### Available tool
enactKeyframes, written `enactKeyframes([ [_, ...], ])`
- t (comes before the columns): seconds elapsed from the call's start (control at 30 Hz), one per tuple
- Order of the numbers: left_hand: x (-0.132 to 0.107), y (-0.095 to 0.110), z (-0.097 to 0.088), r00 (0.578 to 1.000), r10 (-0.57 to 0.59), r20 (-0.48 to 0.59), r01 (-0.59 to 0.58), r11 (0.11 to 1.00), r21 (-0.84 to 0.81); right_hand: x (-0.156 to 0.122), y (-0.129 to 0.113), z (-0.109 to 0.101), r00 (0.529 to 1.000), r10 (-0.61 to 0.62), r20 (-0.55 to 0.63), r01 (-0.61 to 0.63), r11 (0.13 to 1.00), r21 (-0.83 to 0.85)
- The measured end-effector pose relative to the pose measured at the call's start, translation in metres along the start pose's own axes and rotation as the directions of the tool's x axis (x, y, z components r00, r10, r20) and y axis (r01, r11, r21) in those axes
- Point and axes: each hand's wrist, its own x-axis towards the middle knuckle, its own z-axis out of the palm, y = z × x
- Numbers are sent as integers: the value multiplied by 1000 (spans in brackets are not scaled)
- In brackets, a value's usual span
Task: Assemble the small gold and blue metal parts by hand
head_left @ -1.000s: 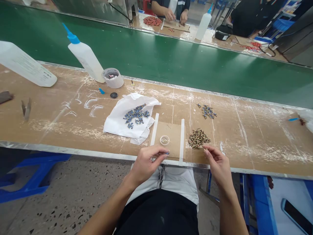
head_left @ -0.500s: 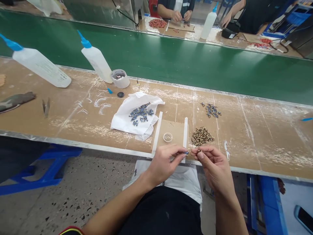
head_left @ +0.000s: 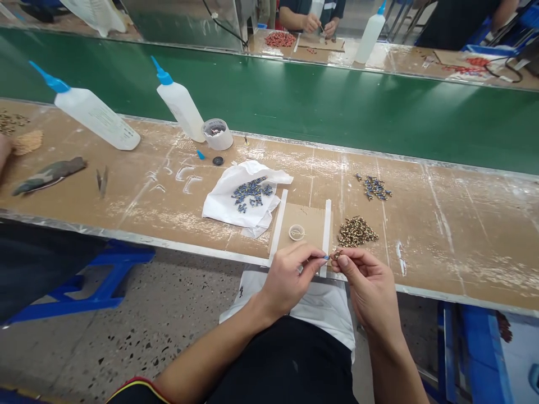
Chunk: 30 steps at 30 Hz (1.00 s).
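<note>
My left hand [head_left: 290,275] pinches a small blue piece [head_left: 325,257] at the bench's near edge. My right hand [head_left: 366,280] pinches a tiny brass piece [head_left: 337,254], held tip to tip against the blue one. Just beyond them lies a cardboard pad [head_left: 305,224] between two white strips, with a small clear ring [head_left: 296,232] on it. A heap of brass pieces [head_left: 357,231] sits to the right of the pad. More blue pieces [head_left: 251,193] lie on a white cloth [head_left: 223,205] to the left.
A small cluster of blue-and-brass pieces [head_left: 374,188] lies farther back right. Two squeeze bottles with blue nozzles [head_left: 181,106] [head_left: 95,115], a tape roll [head_left: 218,134], tweezers [head_left: 102,180] stand left. A green conveyor belt [head_left: 337,106] runs behind; another person's hands [head_left: 320,25] work across it.
My hands came together from apart, so the blue piece and the brass piece now meet. The view has shifted left, showing more of the bench's left end.
</note>
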Motion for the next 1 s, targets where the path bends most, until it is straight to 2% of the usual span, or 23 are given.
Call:
enactKeyframes([
  [0.2, -1, -1, 0, 1000, -8, 11, 8, 1000, -9, -1, 0, 2, 1000, -23, -3, 23, 997, -70],
  [0.37, -2, -3, -1, 1000, 15, 11, -15, 1000, -15, -4, -4, 5, 997, -56, 55, 65, 982, -177],
  [0.53, -3, -4, -4, 995, 95, 14, -96, 989, 112, -9, -6, 10, 982, -154, 112, 175, 961, -216],
  [0.8, 3, 10, -19, 959, 213, 189, -272, 884, 379, -11, -12, 11, 937, -232, 260, 304, 908, -288],
  [0.9, 7, 16, -25, 947, 202, 251, -292, 868, 402, -12, -13, 10, 932, -244, 269, 326, 889, -321],
  [1.0, 9, 21, -30, 936, 150, 319, -270, 887, 374, -12, -11, 9, 929, -220, 296, 315, 892, -324],
])
